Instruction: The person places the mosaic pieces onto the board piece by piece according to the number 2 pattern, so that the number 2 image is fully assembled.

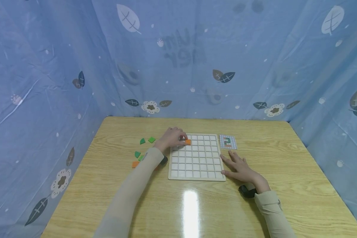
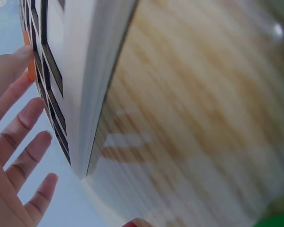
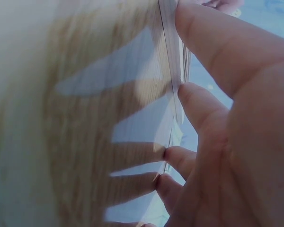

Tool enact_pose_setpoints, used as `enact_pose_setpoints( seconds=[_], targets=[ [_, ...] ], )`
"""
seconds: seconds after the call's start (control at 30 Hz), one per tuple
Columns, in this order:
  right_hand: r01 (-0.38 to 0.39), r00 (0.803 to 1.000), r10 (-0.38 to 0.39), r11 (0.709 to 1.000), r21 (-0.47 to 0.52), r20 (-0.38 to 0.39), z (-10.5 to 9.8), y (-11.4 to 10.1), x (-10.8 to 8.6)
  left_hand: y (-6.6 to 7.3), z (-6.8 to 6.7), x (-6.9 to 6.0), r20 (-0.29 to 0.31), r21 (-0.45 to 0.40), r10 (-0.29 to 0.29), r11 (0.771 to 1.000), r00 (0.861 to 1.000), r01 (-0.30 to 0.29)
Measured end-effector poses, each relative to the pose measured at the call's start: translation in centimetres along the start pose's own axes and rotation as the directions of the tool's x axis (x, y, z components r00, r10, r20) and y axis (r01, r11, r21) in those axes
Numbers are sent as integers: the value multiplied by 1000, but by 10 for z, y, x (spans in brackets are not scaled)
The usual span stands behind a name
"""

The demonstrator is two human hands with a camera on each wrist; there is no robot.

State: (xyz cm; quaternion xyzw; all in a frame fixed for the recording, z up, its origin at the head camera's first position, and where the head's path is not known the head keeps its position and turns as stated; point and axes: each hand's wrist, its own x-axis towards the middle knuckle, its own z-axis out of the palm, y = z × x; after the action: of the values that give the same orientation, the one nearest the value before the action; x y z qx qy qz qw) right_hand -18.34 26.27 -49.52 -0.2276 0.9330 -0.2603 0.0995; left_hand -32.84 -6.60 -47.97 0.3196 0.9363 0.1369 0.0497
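A white gridded board [image 1: 196, 164] in a pale frame lies on the wooden table. Over its upper left part, my left hand [image 1: 171, 137] pinches an orange square tile [image 1: 188, 142] between thumb and index finger. The left wrist view shows the orange tile [image 2: 31, 66] edge-on against the grid, the other fingers extended. Beside the board's right edge my right hand [image 1: 240, 168] is spread, thumb and index fingertips touching the frame. In the right wrist view its fingers [image 3: 203, 42] are straight and hold nothing.
Left of the board lie green pieces [image 1: 151, 139] and an orange piece [image 1: 135, 164], some partly behind the left forearm. A small pattern card [image 1: 227, 142] sits by the board's upper right corner. A blue patterned curtain [image 1: 193, 89] borders the table's back and sides.
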Motion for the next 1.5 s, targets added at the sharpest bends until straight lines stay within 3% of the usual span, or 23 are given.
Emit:
enact_pose_setpoints(
  seconds=[0.63, 1.5],
  targets=[
    [0, 1000, 0, 1000, 21, -2, 0, 0, -1, 1, 2, -1, 10, -26, -47, 999, 999, 47],
    [5, 1000, -5, 1000, 22, -4, 0, 0, -2, 1, 1, -13, -50, -43, -30, 999, 998, 28]
  ],
)
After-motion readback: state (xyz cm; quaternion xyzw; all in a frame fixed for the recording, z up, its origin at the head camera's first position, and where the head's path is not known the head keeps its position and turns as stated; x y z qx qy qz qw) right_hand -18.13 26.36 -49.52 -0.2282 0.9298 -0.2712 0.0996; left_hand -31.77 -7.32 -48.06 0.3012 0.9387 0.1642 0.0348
